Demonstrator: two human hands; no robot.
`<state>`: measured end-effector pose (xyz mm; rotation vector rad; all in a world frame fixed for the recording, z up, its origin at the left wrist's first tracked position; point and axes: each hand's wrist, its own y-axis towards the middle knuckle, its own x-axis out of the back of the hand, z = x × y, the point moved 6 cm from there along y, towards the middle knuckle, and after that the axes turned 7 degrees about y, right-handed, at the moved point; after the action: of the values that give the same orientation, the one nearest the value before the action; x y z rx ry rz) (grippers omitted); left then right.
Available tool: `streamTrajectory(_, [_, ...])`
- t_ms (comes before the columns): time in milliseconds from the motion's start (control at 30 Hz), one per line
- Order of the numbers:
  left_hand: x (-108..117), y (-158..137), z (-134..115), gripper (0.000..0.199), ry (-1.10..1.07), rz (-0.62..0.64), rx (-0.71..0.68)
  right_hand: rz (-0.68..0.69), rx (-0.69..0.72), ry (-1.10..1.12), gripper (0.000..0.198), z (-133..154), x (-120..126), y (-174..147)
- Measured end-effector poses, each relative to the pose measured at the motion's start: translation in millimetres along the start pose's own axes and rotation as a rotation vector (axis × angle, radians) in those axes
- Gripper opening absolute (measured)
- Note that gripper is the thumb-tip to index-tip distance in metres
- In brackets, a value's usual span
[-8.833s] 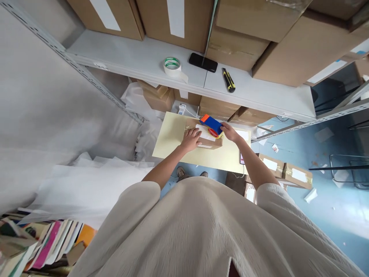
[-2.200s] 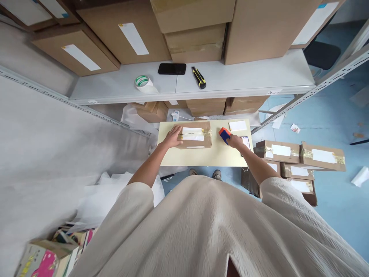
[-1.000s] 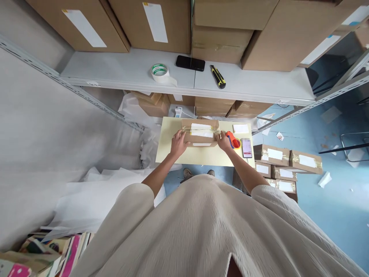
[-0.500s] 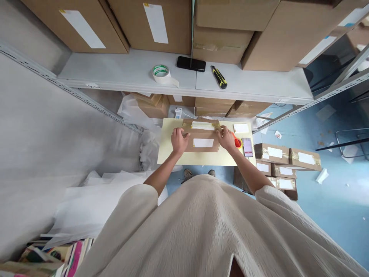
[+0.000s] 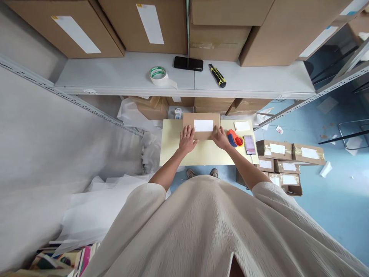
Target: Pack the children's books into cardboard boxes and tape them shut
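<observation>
A brown cardboard box [image 5: 188,119] with a white label [image 5: 203,125] facing up rests on the pale yellow table [image 5: 170,150]. My left hand [image 5: 188,139] lies on its near left corner, fingers spread flat over the cardboard and thumb by the near edge. At the near right corner, my right hand [image 5: 221,137] is closed around the box edge. Just right of that hand stands an orange and blue tape dispenser [image 5: 234,137]. The box's underside and far side are hidden.
A phone [image 5: 249,145] and a white card [image 5: 241,125] lie at the table's right. Above the far edge runs a grey shelf [image 5: 123,77] with a tape roll [image 5: 158,75], a black phone [image 5: 188,63] and a utility knife [image 5: 217,75]. Labelled boxes [image 5: 277,149] are stacked at right.
The box has been turned, so its taped label no longer shows and an untaped label faces up. My left hand has gone from gripping the side to lying flat with spread fingers.
</observation>
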<state>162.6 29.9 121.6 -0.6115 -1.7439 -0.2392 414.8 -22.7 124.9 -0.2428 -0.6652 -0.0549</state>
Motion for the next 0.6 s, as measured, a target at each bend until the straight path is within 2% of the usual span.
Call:
streamTrajectory(233, [4,12,14,0.083,-0.109,-0.023,-0.010,0.019,-0.031,-0.112,0.086,1,-4,11])
streamTrajectory(400, [5,5,22,0.080,-0.127,-0.012,0.040,0.043,-0.005,-0.025,0.076,3,-5,14])
streamTrajectory(500, [8,2,23,0.080,-0.123,0.003,0.044,-0.010,-0.031,0.022,0.069,-10,4,4])
streamTrajectory(600, [10,3,24,0.080,-0.106,-0.009,0.046,-0.091,-0.147,-0.031,0.061,-42,24,-10])
